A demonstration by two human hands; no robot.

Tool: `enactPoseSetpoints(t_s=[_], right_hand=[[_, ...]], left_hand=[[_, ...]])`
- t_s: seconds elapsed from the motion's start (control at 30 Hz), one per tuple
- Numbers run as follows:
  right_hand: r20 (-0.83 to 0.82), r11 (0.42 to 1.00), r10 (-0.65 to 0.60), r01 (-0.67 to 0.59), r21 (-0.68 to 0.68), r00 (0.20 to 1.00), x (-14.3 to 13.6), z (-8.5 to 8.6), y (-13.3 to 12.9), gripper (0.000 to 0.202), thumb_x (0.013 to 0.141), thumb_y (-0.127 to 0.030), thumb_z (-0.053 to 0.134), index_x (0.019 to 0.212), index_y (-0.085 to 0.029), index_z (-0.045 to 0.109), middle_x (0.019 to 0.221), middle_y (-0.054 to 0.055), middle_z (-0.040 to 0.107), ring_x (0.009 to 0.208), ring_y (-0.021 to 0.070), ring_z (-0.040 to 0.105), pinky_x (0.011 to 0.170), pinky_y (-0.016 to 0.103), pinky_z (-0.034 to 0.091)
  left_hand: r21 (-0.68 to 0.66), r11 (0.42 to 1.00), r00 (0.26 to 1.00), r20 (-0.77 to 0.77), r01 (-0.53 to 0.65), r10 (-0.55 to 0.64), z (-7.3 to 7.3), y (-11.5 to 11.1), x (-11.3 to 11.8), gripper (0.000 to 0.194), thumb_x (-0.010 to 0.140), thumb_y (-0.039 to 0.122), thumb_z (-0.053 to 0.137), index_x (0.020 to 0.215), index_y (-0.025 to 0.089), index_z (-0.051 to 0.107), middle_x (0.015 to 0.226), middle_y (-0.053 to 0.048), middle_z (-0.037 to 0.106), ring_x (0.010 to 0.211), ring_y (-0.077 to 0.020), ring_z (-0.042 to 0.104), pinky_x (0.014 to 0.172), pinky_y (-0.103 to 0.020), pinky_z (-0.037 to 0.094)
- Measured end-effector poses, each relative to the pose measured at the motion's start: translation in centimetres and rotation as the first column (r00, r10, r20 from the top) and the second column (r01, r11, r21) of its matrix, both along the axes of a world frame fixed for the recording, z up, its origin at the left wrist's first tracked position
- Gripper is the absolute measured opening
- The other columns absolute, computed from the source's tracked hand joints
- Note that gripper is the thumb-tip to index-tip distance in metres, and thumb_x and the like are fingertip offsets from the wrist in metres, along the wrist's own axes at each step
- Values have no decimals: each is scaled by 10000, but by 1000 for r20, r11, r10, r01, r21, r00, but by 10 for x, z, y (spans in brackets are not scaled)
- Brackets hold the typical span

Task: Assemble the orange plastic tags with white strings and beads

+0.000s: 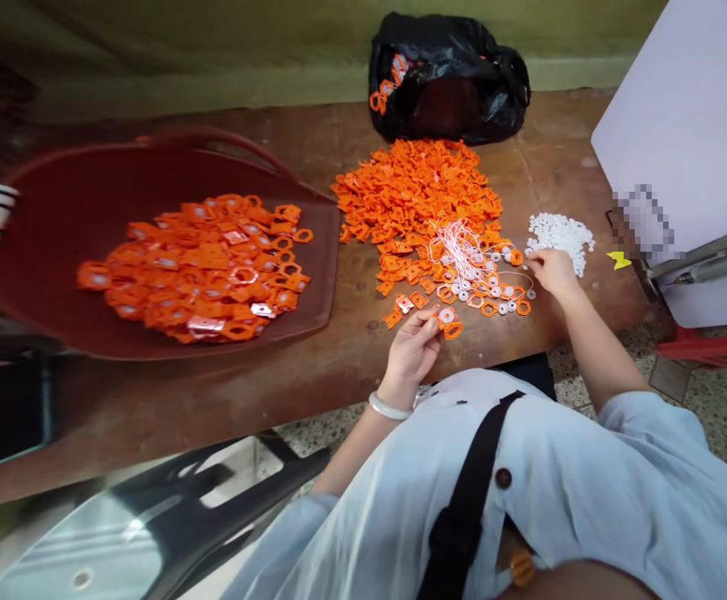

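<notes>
Between the thumb and fingers of my left hand (414, 350) is an orange plastic piece (453, 331) with a hexagonal ring end and a white disc. My right hand (554, 271) is pinched at the near left edge of a pile of small white beads (559, 232); whatever its fingertips hold is too small to make out. Between my hands lie white strings (460, 250) in a loose bundle, with white discs and orange hexagonal rings about them. Behind the strings spreads a large heap of orange plastic pieces (423, 187).
A dark red basket (88, 179) on the left holds many finished-looking orange pieces (194, 267). At the wall lies a black plastic bag (451, 75) with orange pieces at its mouth. A white board (701, 125) stands right, near a yellow scrap (619, 260). A chair (88, 550) is below the wooden table (313, 367).
</notes>
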State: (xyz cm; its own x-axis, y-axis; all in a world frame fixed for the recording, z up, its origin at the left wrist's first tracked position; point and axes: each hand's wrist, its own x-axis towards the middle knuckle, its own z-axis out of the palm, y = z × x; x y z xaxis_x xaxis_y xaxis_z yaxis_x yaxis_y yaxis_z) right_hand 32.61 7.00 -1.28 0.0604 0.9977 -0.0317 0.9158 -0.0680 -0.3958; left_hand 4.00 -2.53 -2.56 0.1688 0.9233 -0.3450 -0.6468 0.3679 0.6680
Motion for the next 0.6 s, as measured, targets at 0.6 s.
enactPoseSetpoints(t_s=[0.6], right_hand=[[-412,761,610,-355,543,677,-105,57,-68,134,874,-227,617,878,-217,750,863,40,757,807,166,694,766,323,563]], left_hand=[[-27,994,988,114,104,-100,23,-1,13,263,649,311,850,751,161,660,757,-7,678,654,-107,626,637,-234,519]])
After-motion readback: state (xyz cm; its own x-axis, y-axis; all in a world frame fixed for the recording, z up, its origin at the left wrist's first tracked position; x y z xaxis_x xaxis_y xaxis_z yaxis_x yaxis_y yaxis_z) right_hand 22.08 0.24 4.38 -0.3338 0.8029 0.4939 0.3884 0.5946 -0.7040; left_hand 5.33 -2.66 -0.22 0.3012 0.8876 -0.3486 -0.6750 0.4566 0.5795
